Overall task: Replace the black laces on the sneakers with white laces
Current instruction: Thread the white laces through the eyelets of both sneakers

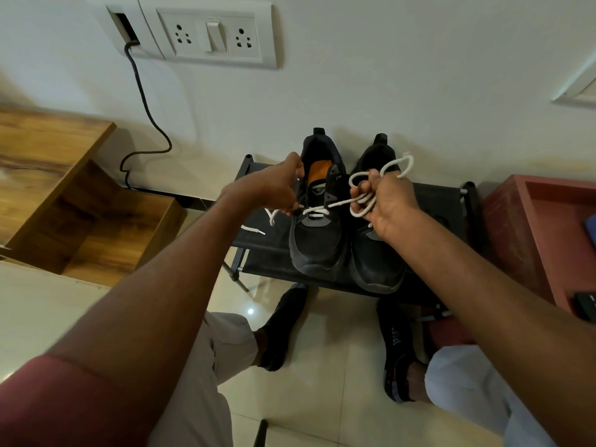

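One white lace point(317, 210) runs across the lowest eyelets of the left sneaker point(317, 233). Two dark sneakers are present; the right sneaker point(375, 256) stands just beside the first, and both rest toes-forward on one black rack point(261, 240) against the wall.

The left hand point(277, 185) is curled over the left side of the left sneaker, its fingers pinching the lace where it leaves the eyelet. One free end of the lace, with a white tip, lies on the rack surface to the left.

The right hand point(385, 201) grasps the other portion of the lace, gathered in several loops around its fingers, above the right sneaker.

Two feet in dark socks rest on the tiled floor below the rack. One wooden shelf unit point(48, 175) stands at the left, one red box point(541, 227) at the right. One wall switch plate point(213, 33) carries two sockets and one switch; one dark cable point(145, 104) hangs from the panel beside it.
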`<state>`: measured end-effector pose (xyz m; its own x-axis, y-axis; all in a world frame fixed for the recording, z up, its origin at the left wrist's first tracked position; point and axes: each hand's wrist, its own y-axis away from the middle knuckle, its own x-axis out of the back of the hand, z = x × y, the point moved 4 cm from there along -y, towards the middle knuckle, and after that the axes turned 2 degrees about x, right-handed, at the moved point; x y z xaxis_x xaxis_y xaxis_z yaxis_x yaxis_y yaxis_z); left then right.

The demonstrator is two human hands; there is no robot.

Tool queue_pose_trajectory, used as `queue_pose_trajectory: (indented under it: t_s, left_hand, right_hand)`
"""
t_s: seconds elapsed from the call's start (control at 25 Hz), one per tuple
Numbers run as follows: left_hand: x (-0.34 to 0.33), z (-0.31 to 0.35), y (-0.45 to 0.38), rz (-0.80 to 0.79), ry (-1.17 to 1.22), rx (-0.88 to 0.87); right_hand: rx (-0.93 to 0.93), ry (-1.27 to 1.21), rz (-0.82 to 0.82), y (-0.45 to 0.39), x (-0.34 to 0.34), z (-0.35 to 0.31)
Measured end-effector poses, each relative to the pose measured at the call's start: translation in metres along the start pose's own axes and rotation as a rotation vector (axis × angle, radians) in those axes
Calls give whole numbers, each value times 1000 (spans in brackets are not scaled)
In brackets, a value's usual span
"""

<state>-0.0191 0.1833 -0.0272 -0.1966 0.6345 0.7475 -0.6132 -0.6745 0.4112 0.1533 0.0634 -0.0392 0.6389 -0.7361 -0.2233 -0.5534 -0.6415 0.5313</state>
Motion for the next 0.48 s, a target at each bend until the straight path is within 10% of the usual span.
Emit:
queue_pose_trajectory:
  t_s: [0.28, 0.48]
  left_hand:
    - [13, 16, 10, 126, -119, 34]
    - [25, 42, 46, 140, 651, 6]
  right_hand:
    - [353, 792, -21, 16, -4, -23]
    - [168, 503, -315, 52, -20, -46]
